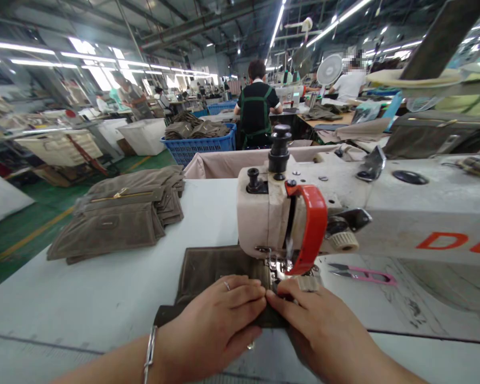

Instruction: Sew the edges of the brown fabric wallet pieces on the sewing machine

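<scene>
Both hands at the needle, dark cloth under the machine

A dark olive-brown fabric piece (212, 266) lies flat on the pale counter (20, 314), its right side running under the head of a sewing machine (256, 213), beside the metal presser foot. The person's left hand (226, 314) rests palm down on the cloth, fingers stretched out together rather than curled around anything; it wears a ring and a bracelet (150, 346). The right hand (316, 314) has its fingertips at the cloth just in front of the foot, close to the left fingertips; whether it pinches the fabric cannot be told.

A red guard (316, 224) curves down over the needle area. To the right lie pink-handled snips (370, 274). A stack of brown fabric pieces (116, 218), the top one bearing a zipper, sits at the counter's far left. Beyond, a blue basket (202, 152) holds more brown pieces, near a seated co-worker (258, 104) whose back is turned.
</scene>
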`<state>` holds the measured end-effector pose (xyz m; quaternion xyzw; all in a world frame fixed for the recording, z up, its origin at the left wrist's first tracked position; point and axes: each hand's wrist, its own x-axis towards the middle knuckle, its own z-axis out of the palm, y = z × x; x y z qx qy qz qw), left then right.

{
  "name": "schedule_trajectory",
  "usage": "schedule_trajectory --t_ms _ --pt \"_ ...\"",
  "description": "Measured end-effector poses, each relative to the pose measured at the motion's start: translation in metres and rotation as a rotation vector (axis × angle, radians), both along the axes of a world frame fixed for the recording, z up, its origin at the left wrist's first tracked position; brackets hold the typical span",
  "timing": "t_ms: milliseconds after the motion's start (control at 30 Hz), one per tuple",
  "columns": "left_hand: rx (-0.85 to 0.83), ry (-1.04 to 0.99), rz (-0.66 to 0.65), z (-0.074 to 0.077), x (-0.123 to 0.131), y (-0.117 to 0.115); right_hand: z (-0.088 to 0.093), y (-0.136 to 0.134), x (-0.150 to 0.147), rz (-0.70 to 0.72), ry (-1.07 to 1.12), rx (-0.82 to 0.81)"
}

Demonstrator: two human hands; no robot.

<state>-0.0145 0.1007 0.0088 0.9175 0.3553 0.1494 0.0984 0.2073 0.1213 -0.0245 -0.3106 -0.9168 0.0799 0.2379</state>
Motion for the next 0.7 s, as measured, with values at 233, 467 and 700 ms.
schedule_trajectory --t_ms 233,467,700 --pt "-0.021 -0.023 -0.036 -0.004 -0.007 0.03 0.0 0.005 -0.003 -0.087 -0.082 -0.047" --pt "0.045 -0.031 0.003 -0.007 -0.015 0.038 0.006 0.007 0.002 -0.15 0.02 -0.054" --pt "0.096 -0.176 0.058 -0.013 -0.02 0.037 0.011 0.018 0.011 -0.285 -0.07 0.007"
